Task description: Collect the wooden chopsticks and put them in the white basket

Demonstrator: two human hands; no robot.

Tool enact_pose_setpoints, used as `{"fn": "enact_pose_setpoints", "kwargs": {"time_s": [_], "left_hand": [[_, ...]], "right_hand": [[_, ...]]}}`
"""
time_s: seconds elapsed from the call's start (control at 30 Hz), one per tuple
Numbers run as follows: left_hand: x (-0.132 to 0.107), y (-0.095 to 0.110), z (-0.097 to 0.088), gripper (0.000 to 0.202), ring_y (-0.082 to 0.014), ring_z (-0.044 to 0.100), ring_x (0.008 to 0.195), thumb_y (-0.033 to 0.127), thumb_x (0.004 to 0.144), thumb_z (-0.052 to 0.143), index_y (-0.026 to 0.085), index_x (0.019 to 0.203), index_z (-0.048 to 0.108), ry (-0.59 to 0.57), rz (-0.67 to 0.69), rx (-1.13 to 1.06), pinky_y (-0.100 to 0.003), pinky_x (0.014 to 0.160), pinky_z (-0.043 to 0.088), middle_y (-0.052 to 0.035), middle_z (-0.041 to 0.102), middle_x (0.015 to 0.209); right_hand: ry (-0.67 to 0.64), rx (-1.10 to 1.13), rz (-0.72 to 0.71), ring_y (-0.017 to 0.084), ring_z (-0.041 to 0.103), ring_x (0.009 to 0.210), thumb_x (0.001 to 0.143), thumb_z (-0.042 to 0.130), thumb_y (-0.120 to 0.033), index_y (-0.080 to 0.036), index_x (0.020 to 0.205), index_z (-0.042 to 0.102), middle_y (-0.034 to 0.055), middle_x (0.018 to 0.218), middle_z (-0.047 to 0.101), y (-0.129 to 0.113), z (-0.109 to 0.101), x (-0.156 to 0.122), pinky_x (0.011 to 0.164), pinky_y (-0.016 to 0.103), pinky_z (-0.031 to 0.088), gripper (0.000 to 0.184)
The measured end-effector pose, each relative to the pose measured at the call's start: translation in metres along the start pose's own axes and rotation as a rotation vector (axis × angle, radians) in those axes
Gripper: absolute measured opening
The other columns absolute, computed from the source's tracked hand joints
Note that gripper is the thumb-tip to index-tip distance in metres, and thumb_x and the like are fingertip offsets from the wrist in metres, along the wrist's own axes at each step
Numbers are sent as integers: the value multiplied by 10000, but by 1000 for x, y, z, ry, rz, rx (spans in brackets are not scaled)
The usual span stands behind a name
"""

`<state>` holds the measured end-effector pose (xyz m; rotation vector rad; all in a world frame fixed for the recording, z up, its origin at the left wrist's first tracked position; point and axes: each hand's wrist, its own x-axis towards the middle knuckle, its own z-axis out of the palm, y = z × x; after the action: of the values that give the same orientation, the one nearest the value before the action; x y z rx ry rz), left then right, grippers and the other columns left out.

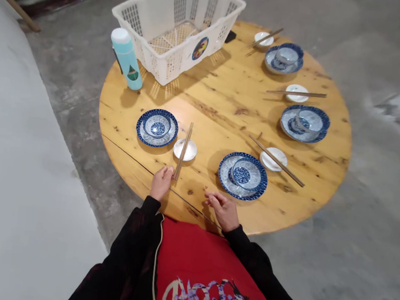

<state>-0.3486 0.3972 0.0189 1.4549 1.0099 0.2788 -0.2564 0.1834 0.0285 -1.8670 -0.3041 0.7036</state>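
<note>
My left hand [161,182] is at the near edge of the round wooden table [225,105], its fingers curled at the near end of a pair of chopsticks [183,151] that lies across a small white dish [185,149]. To the left of that dish sits a blue patterned plate with a bowl on it [157,127]. My right hand [222,209] rests on the table edge with its fingers loosely bent and nothing in it, just in front of another blue plate and bowl [242,175].
A white plastic basket [178,24] and a teal bottle [126,58] stand at the table's far left. Other place settings ring the right side: white dishes with chopsticks [276,159] [296,93] [264,38] and blue plates with bowls [304,123] [284,57]. Concrete floor surrounds the table.
</note>
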Motion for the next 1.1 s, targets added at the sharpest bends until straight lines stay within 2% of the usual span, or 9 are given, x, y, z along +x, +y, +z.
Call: {"fn": "enact_pose_setpoints", "kwargs": {"time_s": [0.17, 0.27, 0.47, 0.83, 1.1], "left_hand": [[19, 8, 6, 501, -165, 690, 663, 629, 791, 665, 130, 828, 652, -165, -186, -263, -219, 553, 458, -94, 724, 756], [26, 11, 4, 532, -173, 711, 676, 635, 769, 696, 109, 838, 670, -228, -228, -298, -227, 568, 481, -129, 745, 787], [32, 10, 5, 470, -160, 720, 649, 559, 832, 686, 91, 854, 706, -306, -275, -322, -212, 555, 495, -144, 763, 800], [30, 8, 11, 329, -129, 695, 589, 429, 861, 691, 104, 808, 684, -290, -227, -338, -189, 528, 487, -108, 744, 726], [27, 6, 14, 302, -114, 672, 561, 406, 858, 696, 110, 806, 670, -266, -210, -327, -185, 516, 475, -87, 729, 701]], "right_hand": [[3, 2, -7, 236, 701, 641, 787, 588, -596, -189, 804, 715, 86, 778, 725, -1, 5, -9, 641, 344, 553, 427], [7, 8, -15, 234, 702, 637, 786, 590, -592, -185, 798, 711, 85, 775, 717, -2, 4, -11, 626, 337, 547, 425], [7, 20, 5, 238, 702, 644, 772, 607, -604, -195, 779, 707, 81, 751, 718, 1, 4, -13, 625, 340, 563, 420], [14, 60, 42, 233, 705, 636, 725, 653, -654, -180, 763, 706, 82, 752, 729, 11, 4, -9, 645, 350, 577, 478], [11, 51, 46, 234, 682, 621, 720, 651, -655, -187, 752, 704, 86, 741, 727, 13, 3, -7, 621, 349, 559, 473]]}}
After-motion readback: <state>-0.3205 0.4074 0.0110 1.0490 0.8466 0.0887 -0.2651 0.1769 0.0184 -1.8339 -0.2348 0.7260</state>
